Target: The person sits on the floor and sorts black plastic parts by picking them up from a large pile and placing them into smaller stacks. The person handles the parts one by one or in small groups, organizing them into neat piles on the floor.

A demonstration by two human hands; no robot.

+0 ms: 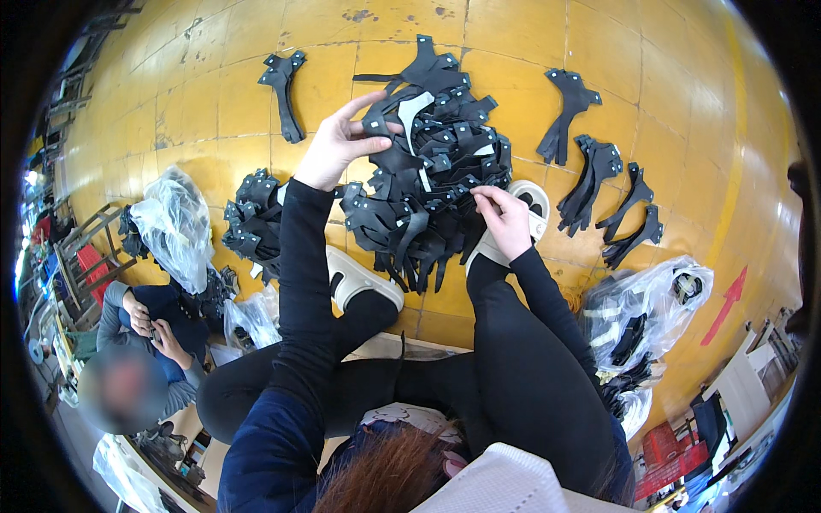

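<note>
Black pieces [404,182] heap between left hand [332,150] and right hand [508,224]; whether either grips, I can't tell. White marks [374,126] look illegible.

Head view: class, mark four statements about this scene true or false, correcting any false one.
1. A pale, flat, forked piece lies on the large heap of black, flat, forked pieces. True.
2. Both the person's hands rest in the lap. False: the left hand and right hand are at the heap.
3. The person's shoes are black. False: they are cream slip-ons.
4. A bulging, clear plastic bag is left of the heap. True.
</note>
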